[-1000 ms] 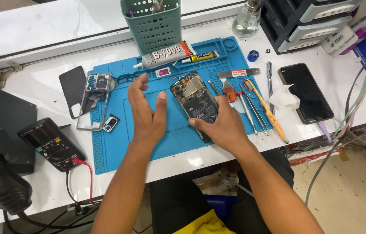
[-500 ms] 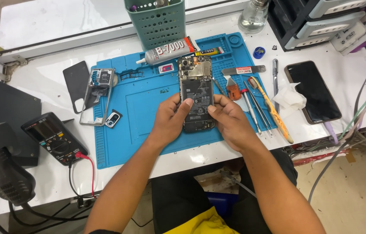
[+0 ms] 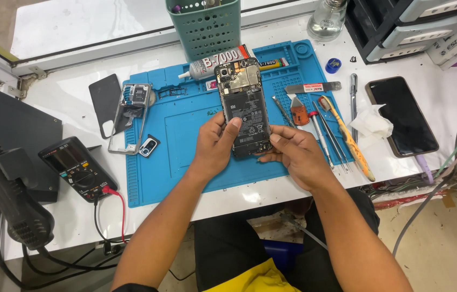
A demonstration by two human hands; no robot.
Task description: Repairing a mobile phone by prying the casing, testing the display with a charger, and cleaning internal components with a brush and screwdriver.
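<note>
Fingers of the left hand and right hand grip an opened smartphone by its lower end, above the blue mat mid-table

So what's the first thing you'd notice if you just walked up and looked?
The opened phone with its insides showing, held up over the blue mat by the left hand and the right hand. Right of it lies a row of small tools, then a dark phone. At the mat's far edge stands a green perforated basket.
</note>
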